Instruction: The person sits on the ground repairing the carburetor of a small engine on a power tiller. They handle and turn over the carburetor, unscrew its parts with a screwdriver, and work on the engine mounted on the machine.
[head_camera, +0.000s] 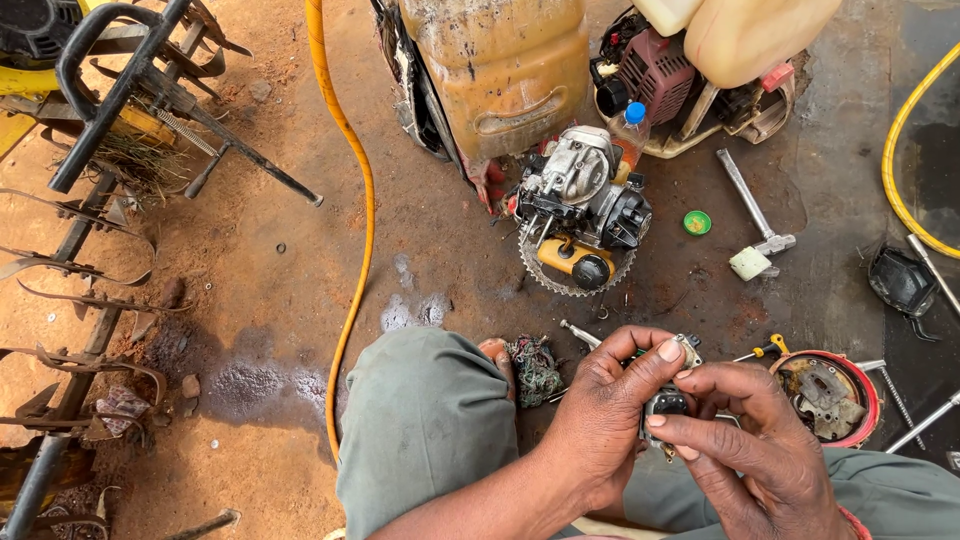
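Two hands, left hand (600, 405) and right hand (745, 440), pinch a small black-and-metal engine part (668, 403) above the knees. Greasy small engine (580, 210) with toothed ring ahead; red-rimmed round housing (828, 395) right, oily dirt floor (300, 300).

Small engine part, held in our hands

We grip the small black-and-metal part (667, 403) between our fingertips, above our lap, mostly hidden by them.

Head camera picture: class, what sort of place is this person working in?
Probably an outdoor small-engine repair spot. A stripped engine sits on oil-stained ground, tools such as a hammer lie about, and both hands hold a small metal part.
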